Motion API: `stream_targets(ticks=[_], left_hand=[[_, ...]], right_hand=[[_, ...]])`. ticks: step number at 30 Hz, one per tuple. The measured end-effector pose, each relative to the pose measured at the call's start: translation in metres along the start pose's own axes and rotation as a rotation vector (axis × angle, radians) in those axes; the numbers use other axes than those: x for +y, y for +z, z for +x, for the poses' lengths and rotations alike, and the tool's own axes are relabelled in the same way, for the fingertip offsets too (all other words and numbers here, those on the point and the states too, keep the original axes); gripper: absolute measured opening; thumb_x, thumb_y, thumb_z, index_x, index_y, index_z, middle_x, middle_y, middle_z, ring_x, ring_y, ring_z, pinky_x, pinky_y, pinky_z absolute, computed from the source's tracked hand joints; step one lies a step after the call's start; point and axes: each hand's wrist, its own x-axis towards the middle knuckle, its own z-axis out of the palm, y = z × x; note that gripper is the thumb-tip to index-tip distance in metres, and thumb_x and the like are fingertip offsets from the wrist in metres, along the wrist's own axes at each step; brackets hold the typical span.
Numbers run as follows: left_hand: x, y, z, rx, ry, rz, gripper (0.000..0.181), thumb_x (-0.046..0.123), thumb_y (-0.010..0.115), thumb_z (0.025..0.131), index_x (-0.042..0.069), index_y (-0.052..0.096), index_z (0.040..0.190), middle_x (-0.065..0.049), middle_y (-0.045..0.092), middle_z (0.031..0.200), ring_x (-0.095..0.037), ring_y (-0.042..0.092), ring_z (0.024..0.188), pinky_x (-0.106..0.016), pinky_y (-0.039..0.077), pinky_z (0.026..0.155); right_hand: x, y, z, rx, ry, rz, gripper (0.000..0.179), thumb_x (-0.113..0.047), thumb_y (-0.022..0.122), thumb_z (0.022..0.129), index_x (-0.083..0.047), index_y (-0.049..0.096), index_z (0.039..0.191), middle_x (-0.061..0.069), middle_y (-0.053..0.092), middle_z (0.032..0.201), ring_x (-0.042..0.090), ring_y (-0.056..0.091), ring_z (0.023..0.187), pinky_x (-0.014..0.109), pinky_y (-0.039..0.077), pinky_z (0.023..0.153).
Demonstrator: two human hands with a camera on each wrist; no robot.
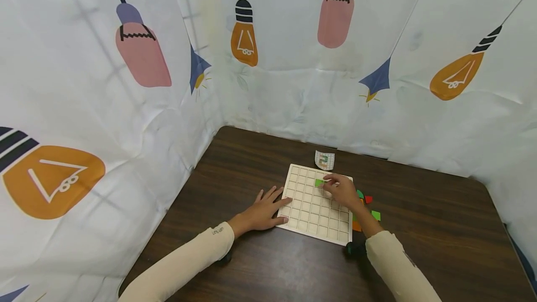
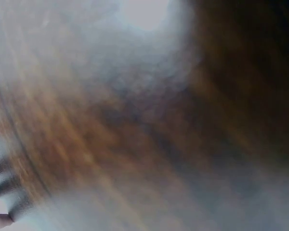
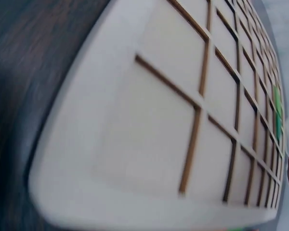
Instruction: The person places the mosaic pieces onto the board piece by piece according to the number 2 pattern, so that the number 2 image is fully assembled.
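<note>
fingers of our right hand (image 1: 341, 189) are pinching a green tile (image 1: 320, 182) and resting it on the grid board (image 1: 293, 209), in the upper rows near its middle. our left hand (image 1: 264, 209) is lying flat, fingers spread, touching the board's left edge on the dark counter (image 1: 428, 227). loose coloured tiles (image 1: 369, 199) are lying just right of the board, and a small card (image 1: 325, 160) is sitting beyond it.

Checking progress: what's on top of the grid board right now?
On the grid board: one green piece under the right hand's fingertips. Cells beneath that hand are hidden.
</note>
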Motion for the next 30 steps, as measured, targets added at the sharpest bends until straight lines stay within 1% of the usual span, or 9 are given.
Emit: stream_targets(ticks=[5,9,14,17,22,26,28,30], left_hand=[[0.0,-0.001,0.0,0.0,-0.004,-0.002,0.067,0.058,0.05,0.1,0.03,0.032,0.159,-0.012,0.018,0.168,-0.036,0.013,0.156,-0.069,0.014,0.117],[-0.001,0.0,0.0,-0.004,-0.008,0.002,0.067,0.059,0.049,0.1,0.031,0.032,0.159,-0.011,0.017,0.168,-0.035,0.012,0.156,-0.068,0.014,0.117],[-0.001,0.001,0.0,-0.001,-0.004,-0.002,0.067,0.058,0.049,0.1,0.031,0.032,0.159,-0.012,0.017,0.168,-0.036,0.012,0.156,-0.068,0.014,0.117],[-0.001,0.001,0.0,0.004,-0.001,0.0,0.067,0.059,0.049,0.1,0.031,0.032,0.159,-0.012,0.018,0.168,-0.036,0.012,0.156,-0.068,0.014,0.117],[-0.001,0.002,0.0,0.005,0.002,-0.002,0.067,0.059,0.048,0.101,0.031,0.031,0.159,-0.011,0.017,0.168,-0.036,0.012,0.156,-0.069,0.014,0.117],[-0.001,0.001,0.0,0.004,0.003,-0.013,0.066,0.058,0.049,0.101,0.03,0.032,0.159,-0.012,0.017,0.168,-0.036,0.012,0.156,-0.069,0.014,0.117],[0.0,0.001,0.0,0.001,0.001,-0.014,0.066,0.058,0.049,0.101,0.031,0.032,0.159,-0.012,0.017,0.168,-0.036,0.012,0.156,-0.069,0.013,0.117],[0.0,0.001,0.0,-0.002,-0.002,-0.012,0.066,0.057,0.049,0.101,0.031,0.032,0.159,-0.011,0.017,0.168,-0.036,0.012,0.156,-0.069,0.013,0.117]], right_hand=[[0.007,-0.017,-0.009,-0.024,-0.02,0.034,0.028,-0.02,0.066,0.099,0.0,0.069,0.119,0.017,0.07,0.094,0.03,0.061,0.057,0.031,0.048,0.05],[0.017,-0.03,-0.018,-0.045,-0.001,0.034,0.03,-0.026,0.065,0.1,-0.003,0.07,0.119,0.018,0.07,0.092,0.029,0.06,0.057,0.032,0.048,0.049],[0.026,-0.047,-0.035,-0.084,0.041,0.06,0.035,-0.027,0.064,0.101,0.001,0.067,0.123,0.021,0.067,0.094,0.03,0.054,0.052,0.033,0.043,0.045],[0.032,-0.056,-0.045,-0.089,0.057,0.06,0.036,-0.027,0.064,0.101,0.001,0.066,0.123,0.019,0.068,0.092,0.028,0.053,0.049,0.033,0.043,0.043],[0.041,-0.067,-0.058,-0.066,0.043,0.028,0.035,-0.028,0.064,0.101,0.0,0.067,0.122,0.017,0.072,0.093,0.024,0.056,0.05,0.034,0.049,0.048],[0.049,-0.075,-0.069,-0.05,0.031,0.018,0.033,-0.026,0.064,0.101,0.001,0.068,0.119,0.018,0.073,0.098,0.021,0.059,0.057,0.034,0.051,0.051],[0.052,-0.079,-0.075,-0.047,0.024,0.01,0.031,-0.026,0.064,0.1,0.001,0.068,0.117,0.017,0.073,0.101,0.015,0.062,0.066,0.032,0.052,0.055],[0.057,-0.083,-0.081,-0.057,0.014,0.007,0.031,-0.025,0.064,0.101,0.001,0.068,0.117,0.017,0.072,0.102,0.012,0.061,0.063,0.031,0.051,0.054]])
